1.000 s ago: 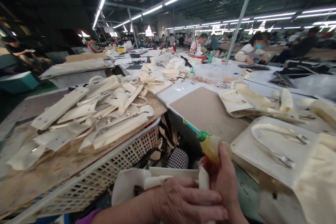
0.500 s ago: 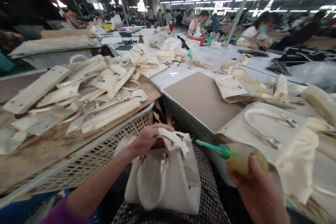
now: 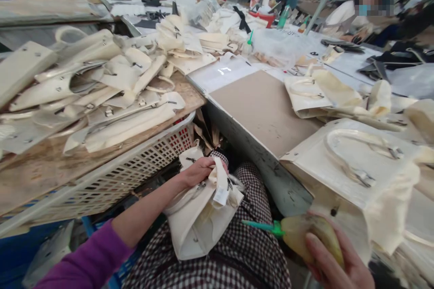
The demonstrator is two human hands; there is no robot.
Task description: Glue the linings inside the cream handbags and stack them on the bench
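Note:
A cream handbag (image 3: 193,226) rests tilted on my lap, over a black-and-white checked cloth (image 3: 252,194). My left hand (image 3: 200,171) grips the bag near its top edge, where a white flap (image 3: 221,189) hangs over. In my right hand (image 3: 334,253) is a squeeze bottle (image 3: 310,237) of yellowish liquid, its long green nozzle pointing left toward the bag. The nozzle tip is apart from the bag. Part of the bag's far side is hidden by my left hand.
Cream bag pieces (image 3: 111,81) are piled on a wooden board at left, above a white plastic basket (image 3: 135,185). A brown board (image 3: 254,104) lies on the table ahead. More cream bags (image 3: 359,167) lie at right. Co-workers sit farther back.
The bag on my lap has turned, so its side now faces me rather than its front handle. My right hand has lowered the bottle slightly. The view has tipped downward.

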